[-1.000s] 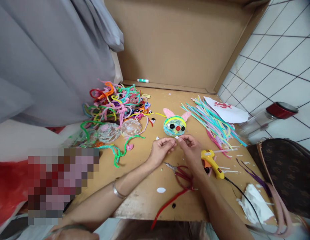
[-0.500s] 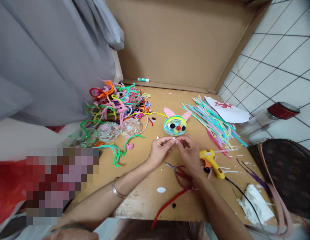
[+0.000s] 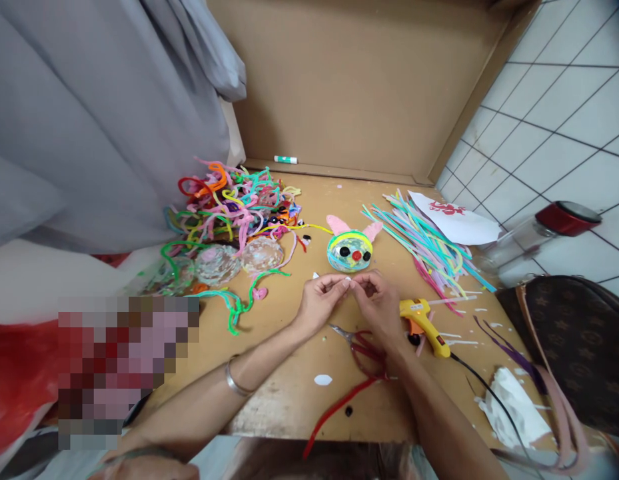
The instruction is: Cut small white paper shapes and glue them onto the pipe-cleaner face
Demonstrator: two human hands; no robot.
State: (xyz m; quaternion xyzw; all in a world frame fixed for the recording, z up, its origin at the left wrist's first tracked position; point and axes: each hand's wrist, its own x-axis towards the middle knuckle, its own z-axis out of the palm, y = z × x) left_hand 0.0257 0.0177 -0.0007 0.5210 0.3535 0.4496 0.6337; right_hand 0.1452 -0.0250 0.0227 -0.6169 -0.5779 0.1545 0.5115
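Observation:
My left hand (image 3: 319, 298) and my right hand (image 3: 375, 297) meet at the fingertips over the table, both pinching a tiny white paper piece (image 3: 348, 280). Most of that piece is hidden by the fingers. Just beyond them lies an animal face (image 3: 350, 255) with pink ears, a yellow band, black eyes and a red nose. Red-handled scissors (image 3: 362, 350) rest partly under my right wrist. A white paper oval (image 3: 322, 380) lies nearer the table's front edge. Another small white scrap (image 3: 316, 275) shows beside my left fingers.
A yellow glue gun (image 3: 426, 327) with its cord lies right of my right hand. Pipe cleaners heap up at the left (image 3: 239, 200), and a straight bundle (image 3: 429, 240) lies at the right. A glass bottle (image 3: 544, 230), a brown bag (image 3: 574, 347) and crumpled tissue (image 3: 514, 407) line the right side.
The white piece between my fingertips shows a little less and looks slightly turned. Both hands stay in nearly the same place; the view has shifted slightly.

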